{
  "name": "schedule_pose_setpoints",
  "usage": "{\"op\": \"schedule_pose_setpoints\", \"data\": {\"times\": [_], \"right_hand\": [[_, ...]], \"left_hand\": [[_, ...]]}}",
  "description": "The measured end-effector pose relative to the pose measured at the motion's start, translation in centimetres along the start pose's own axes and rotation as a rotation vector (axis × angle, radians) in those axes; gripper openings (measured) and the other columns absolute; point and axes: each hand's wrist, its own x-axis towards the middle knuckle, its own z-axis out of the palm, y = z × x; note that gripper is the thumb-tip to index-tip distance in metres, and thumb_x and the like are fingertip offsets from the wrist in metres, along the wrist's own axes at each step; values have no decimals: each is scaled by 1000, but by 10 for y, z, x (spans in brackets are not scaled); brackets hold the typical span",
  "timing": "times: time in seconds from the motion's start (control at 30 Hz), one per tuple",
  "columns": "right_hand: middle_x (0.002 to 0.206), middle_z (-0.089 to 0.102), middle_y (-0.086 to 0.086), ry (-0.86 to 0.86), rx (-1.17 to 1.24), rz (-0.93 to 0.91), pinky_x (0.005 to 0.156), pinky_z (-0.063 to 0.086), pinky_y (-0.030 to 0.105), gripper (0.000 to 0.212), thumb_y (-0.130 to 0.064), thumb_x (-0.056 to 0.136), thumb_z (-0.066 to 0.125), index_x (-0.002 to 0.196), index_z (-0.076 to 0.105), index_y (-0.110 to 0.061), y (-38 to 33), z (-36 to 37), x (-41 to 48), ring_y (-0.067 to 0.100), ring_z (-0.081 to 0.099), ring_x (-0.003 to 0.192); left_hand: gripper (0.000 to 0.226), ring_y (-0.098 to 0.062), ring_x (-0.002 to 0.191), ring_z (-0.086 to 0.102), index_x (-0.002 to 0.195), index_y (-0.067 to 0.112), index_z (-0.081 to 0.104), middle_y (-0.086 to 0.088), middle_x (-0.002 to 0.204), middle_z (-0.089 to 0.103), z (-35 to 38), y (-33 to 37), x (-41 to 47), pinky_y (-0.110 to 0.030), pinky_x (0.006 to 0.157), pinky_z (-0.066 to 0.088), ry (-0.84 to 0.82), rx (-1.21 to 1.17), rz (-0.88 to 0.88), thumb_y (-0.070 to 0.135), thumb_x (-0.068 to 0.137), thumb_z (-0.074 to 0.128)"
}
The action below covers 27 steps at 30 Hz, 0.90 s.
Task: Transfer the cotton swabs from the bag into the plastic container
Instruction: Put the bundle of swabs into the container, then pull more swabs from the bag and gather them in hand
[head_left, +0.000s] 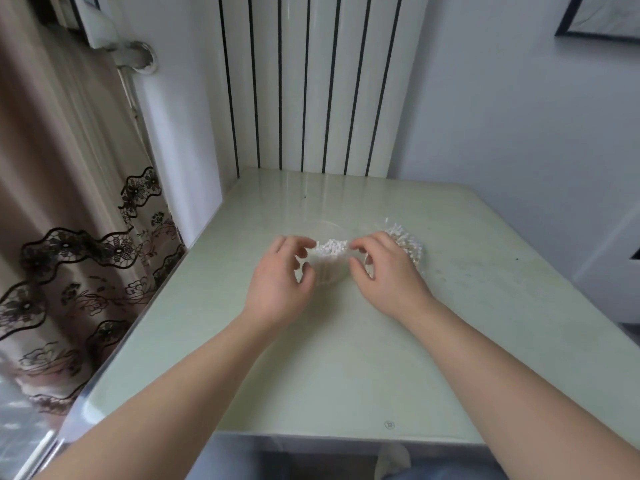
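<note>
Left hand point(280, 275) and right hand point(388, 271) grip clear cylindrical container point(329, 270) packed with swabs point(331, 246).

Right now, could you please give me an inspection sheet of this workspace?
Surface: pale green table, glossy.
Job's things: clear plastic container packed with upright cotton swabs; bag of more swabs behind the right hand.
Clutter: nothing seen.
Grippers: left hand and right hand curl at the container's sides; grip unclear.
Cables: nothing seen.
Surroundings: white radiator behind, curtain to the left.
</note>
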Motion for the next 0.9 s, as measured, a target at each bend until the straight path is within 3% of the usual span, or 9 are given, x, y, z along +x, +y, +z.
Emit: {"op": "schedule_pose_setpoints", "data": {"times": [0.07,0.2,0.33,0.47,0.67,0.8,0.9], "right_hand": [[91,61,0,-29,-89,18,79,50,34,11,-20,89,59,95,67,-15,8,-7,-13,21,59,81],[92,67,7,-126,-300,76,82,42,29,13,-16,90,57,88,69,-12,26,-17,-28,26,63,91],[107,69,10,-168,-392,123,94,47,34,24,-16,87,58,106,72,-12,41,-17,-32,31,62,102],[119,67,11,-229,-405,157,103,44,37,36,-16,84,56,118,67,-10,49,-12,-26,32,60,110],[128,64,11,-219,-394,195,109,39,33,47,-16,85,56,131,60,-9,52,-12,-16,30,58,118],[139,58,11,-258,-379,214,110,34,29,53,-13,85,57,138,53,-7,52,-11,-9,30,53,127],[135,59,14,-291,-347,227,110,37,31,54,-9,81,55,135,54,-7,58,-5,-3,30,54,126]], "left_hand": [[25,-4,77,60,106,23,67,8,94,62,12,13,-2,-21,77,48,-77,-36,73,11,84,62],[22,-7,80,63,97,21,73,5,95,65,40,35,-7,-29,86,51,-249,-57,134,13,81,61],[31,-16,110,62,120,29,70,0,139,48,63,43,-3,-30,103,46,-416,23,12,23,90,61],[44,-20,125,57,136,25,62,-5,149,43,77,48,6,-31,110,42,-526,90,-10,26,93,59],[53,-23,121,61,142,18,56,-8,144,51,94,49,25,-32,107,44,-507,130,-41,23,90,59],[45,-30,117,60,131,15,63,-13,129,61,107,51,33,-33,100,46,-463,123,-51,15,87,57],[41,-29,105,64,124,17,68,-11,114,66,117,47,33,-29,91,47,-366,55,-44,11,86,56]]}}
